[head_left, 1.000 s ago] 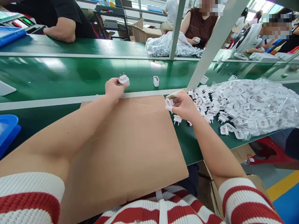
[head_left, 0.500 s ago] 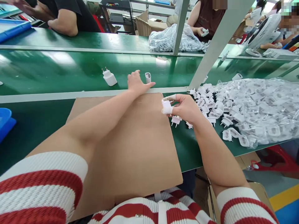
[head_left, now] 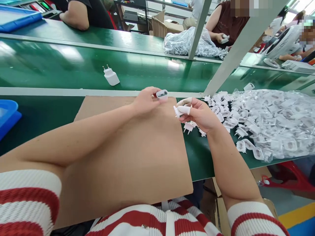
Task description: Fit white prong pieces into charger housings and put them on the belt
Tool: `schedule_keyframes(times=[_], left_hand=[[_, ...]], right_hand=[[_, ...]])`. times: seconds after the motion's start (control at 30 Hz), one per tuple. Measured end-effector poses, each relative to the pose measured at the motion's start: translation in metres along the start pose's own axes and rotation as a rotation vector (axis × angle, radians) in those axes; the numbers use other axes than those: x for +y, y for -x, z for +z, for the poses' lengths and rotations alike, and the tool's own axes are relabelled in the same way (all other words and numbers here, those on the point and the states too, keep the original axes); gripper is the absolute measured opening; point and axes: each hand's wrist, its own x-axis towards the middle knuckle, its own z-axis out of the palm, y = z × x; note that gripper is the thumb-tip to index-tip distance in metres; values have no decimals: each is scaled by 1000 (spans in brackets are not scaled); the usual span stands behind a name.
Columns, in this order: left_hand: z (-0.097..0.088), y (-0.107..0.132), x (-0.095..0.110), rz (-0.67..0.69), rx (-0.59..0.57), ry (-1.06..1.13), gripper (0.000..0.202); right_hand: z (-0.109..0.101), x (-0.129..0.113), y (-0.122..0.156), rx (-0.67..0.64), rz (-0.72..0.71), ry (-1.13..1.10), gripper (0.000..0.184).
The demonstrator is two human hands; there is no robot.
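Observation:
My left hand (head_left: 148, 100) grips a white charger body (head_left: 162, 94) by its side, its open dark end showing, above the far edge of the cardboard sheet (head_left: 137, 150). Close by on the right, my right hand (head_left: 200, 113) pinches a white plug cover (head_left: 176, 112) between thumb and fingers; coverings sit on the thumb and a fingertip. A gap separates the two parts. Loose white plug covers (head_left: 189, 126) lie just beyond and beside my right hand. A white charger with two pins (head_left: 111, 76) rests on the green strip behind the board.
A clear bag of white plug covers (head_left: 287, 121) fills the right of the table. A slanted metal post (head_left: 228, 52) rises behind the right hand. Blue trays (head_left: 8, 113) stand at the left. Across the bench, a co-worker (head_left: 228, 23) handles small white parts beside another bag.
My left hand has closed on the charger body, lifted it off the green strip and drawn it nearer my right hand. The plug cover has turned in my right fingers.

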Motion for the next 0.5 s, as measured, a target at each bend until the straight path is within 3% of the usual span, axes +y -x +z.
schedule_keyframes(times=[0.1,0.2,0.33,0.4,0.5], left_hand=[[-9,50,23,60,-180,69,41],[-10,76,34,70,-271,110,45],[-4,83,32,53,-234,166,49],[-1,82,29,54,-223,172,42],[0,82,28,52,-221,191,38]], right_hand=[[8,2,1,-16,-60,63,39],[13,10,-1,35,-127,223,40],[20,23,-4,229,-387,634,18],[25,27,-4,232,-496,733,12],[33,30,-2,167,-545,779,10]])
